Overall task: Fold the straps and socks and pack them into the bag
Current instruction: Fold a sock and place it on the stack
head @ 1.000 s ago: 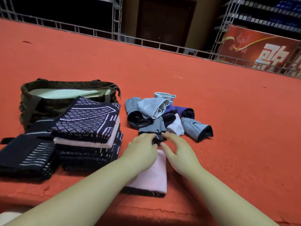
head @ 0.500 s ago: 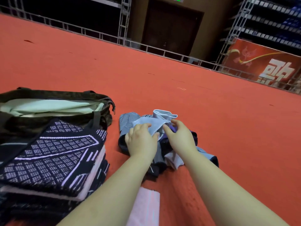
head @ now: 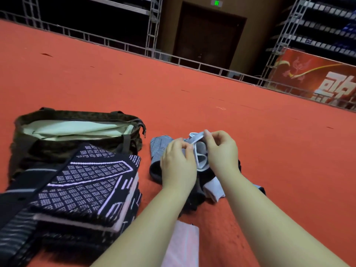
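Since a second ago both hands are having left the folded pink piece near the person and are now reaching further out, into the sock pile, lifting one light grey sock (head: 200, 149) clear of it. The left hand (head: 178, 166) is pinching the sock's near edge between thumb and fingertips; the right hand (head: 221, 149) is pinching the pale cuff band at the top, so each grip is narrow and closed on fabric. The sock is hanging between the two hands, just above the pile of socks (head: 202, 182) lying on the red floor (head: 212, 93).

The bag (head: 77, 130) is sitting open to the left, its pale lining showing, and the stack of folded straps (head: 86, 185) is lying just in front of it, touching its front. The folded pink piece (head: 183, 245) is resting on the floor between the forearms.

The sock is looking thin, soft and very light; it will likely sag and twist wherever it is unsupported, and it should not be fragile or slippery. Holding the cuff and the opposite end, pulled lightly taut, seems the best way to flatten it before doubling it over.
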